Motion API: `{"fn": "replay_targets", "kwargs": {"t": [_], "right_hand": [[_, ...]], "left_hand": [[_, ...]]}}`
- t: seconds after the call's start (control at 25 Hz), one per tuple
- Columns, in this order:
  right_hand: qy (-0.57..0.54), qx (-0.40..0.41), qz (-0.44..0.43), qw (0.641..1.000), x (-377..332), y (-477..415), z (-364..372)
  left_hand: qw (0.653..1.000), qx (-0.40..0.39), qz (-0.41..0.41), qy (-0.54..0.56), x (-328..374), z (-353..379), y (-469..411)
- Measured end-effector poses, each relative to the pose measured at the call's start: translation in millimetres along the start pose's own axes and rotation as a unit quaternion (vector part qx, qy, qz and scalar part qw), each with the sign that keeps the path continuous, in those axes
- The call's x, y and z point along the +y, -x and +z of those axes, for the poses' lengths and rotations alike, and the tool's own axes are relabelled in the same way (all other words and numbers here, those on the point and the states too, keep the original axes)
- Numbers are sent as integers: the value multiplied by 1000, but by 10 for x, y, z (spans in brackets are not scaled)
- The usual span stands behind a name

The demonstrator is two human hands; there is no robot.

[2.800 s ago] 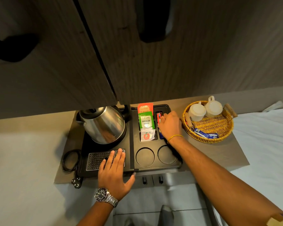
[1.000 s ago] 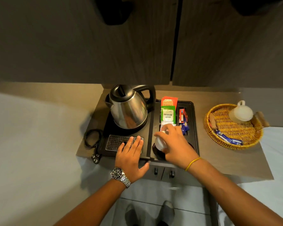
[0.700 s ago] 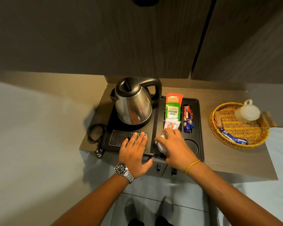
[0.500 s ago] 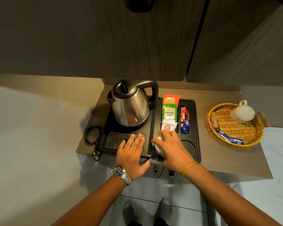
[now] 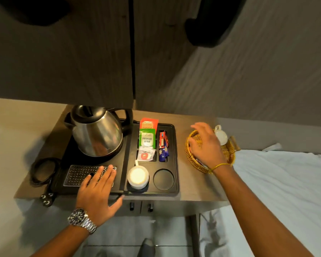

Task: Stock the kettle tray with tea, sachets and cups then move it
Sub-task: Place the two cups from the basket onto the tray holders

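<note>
The black kettle tray (image 5: 176,160) lies on a wooden shelf and carries a steel kettle (image 5: 96,133). Tea packets (image 5: 147,139) and sachets (image 5: 163,145) fill its back compartments. One white cup (image 5: 138,178) stands upside down in the left round recess; the right recess (image 5: 163,179) holds nothing. My left hand (image 5: 97,188) rests flat on the tray's drip grille. My right hand (image 5: 207,145) hovers open over the wicker basket (image 5: 193,160), just left of a second white cup (image 5: 220,136) in it.
A coiled black power cord (image 5: 43,171) with its plug lies left of the tray. Dark cabinet doors (image 5: 100,52) hang above the shelf. White bedding (image 5: 285,191) lies to the right, and two small knobs (image 5: 140,206) sit below the shelf edge.
My right hand has let go of the white cup in the left recess and moved right, over the basket. My left hand stays on the grille.
</note>
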State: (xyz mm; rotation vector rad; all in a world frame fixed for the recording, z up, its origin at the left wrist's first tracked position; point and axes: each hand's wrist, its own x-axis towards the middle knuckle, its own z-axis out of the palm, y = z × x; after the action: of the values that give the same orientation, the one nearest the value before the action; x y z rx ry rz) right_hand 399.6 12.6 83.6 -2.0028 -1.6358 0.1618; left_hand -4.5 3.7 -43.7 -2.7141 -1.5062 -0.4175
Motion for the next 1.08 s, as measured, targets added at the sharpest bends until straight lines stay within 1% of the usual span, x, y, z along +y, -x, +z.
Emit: {"fn": "replay_targets", "kwargs": {"t": [0.04, 0.08, 0.12, 0.2, 0.24, 0.28, 0.4, 0.44, 0.52, 0.6, 0.64, 0.68, 0.76, 0.88, 0.96, 1.08], "right_hand": [[49, 3, 67, 997, 239, -147, -124], [110, -20, 127, 986, 449, -263, -212], [170, -59, 169, 969, 615, -338, -264], [238, -146, 197, 940, 802, -383, -255], [244, -172, 193, 935, 836, -376, -216], [243, -180, 184, 935, 853, -369, -178], [220, -158, 180, 946, 801, -379, -203], [211, -133, 176, 952, 758, -362, -253], [181, -48, 148, 971, 568, -250, -352], [136, 32, 91, 986, 263, -12, -384], [113, 40, 61, 991, 90, 137, -359], [92, 23, 37, 995, -90, 283, -296], [57, -47, 8, 997, -366, 558, -113], [39, -136, -3, 990, -599, 867, 238], [47, -158, -5, 986, -641, 990, 428], [50, -155, 8, 987, -654, 1043, 588]], "left_hand": [[1000, 2, 2, -2, -2, -6, -7], [1000, 2, 2, -3, -1, -18, -10], [1000, 1, 1, -5, 4, -28, -12], [1000, -4, -2, -3, 29, -55, -19], [1000, -7, -3, 0, 27, -58, -22], [1000, -10, -4, 3, 20, -58, -26], [1000, -4, -3, 2, 6, -42, -18], [1000, -2, -3, 3, 9, -33, -13], [1000, 4, -5, 4, 14, -36, -15], [1000, 0, -6, 3, 37, -52, -31], [1000, -1, -8, 6, 49, -63, -37], [1000, -1, -11, 7, 47, -77, -36], [1000, -3, -17, 11, 71, -93, -40], [1000, -7, -25, 18, 81, -113, -41], [1000, -12, -24, 16, 73, -124, -45], [999, -21, -27, 11, 48, -110, -36]]}}
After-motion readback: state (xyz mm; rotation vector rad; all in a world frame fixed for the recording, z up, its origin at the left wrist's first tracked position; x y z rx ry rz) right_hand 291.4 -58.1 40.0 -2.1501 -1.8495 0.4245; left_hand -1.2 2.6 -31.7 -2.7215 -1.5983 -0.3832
